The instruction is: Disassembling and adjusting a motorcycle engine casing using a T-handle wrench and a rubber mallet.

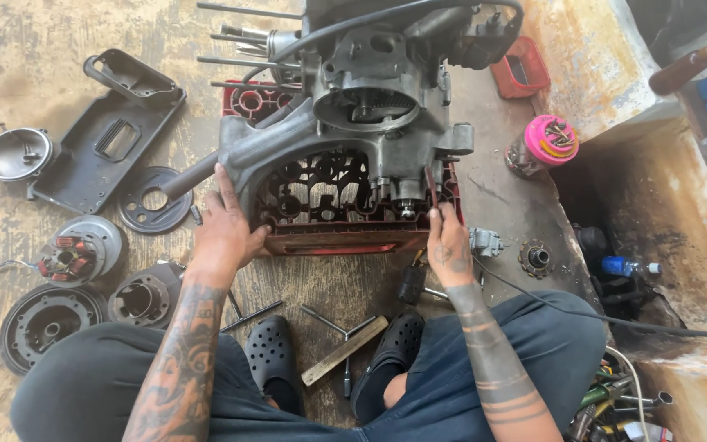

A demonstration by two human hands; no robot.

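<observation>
Knees [108,376] cropped; hands [224,233] on engine case [353,123], tool [431,187] half-hidden.

Pink-lidded jar [548,141] right; stator [69,255], round covers [45,322], black plate [110,135] left; wood strip [344,350] near clogs [272,352].

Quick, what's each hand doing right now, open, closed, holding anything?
Left hand: open, resting flat on the grey engine case.
Right hand: closed on a thin tool at the case.

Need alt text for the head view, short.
A grey engine case sits on a red crate; the left hand rests on its edge while the right hand holds a thin tool against it. Engine parts lie on the floor.
</observation>
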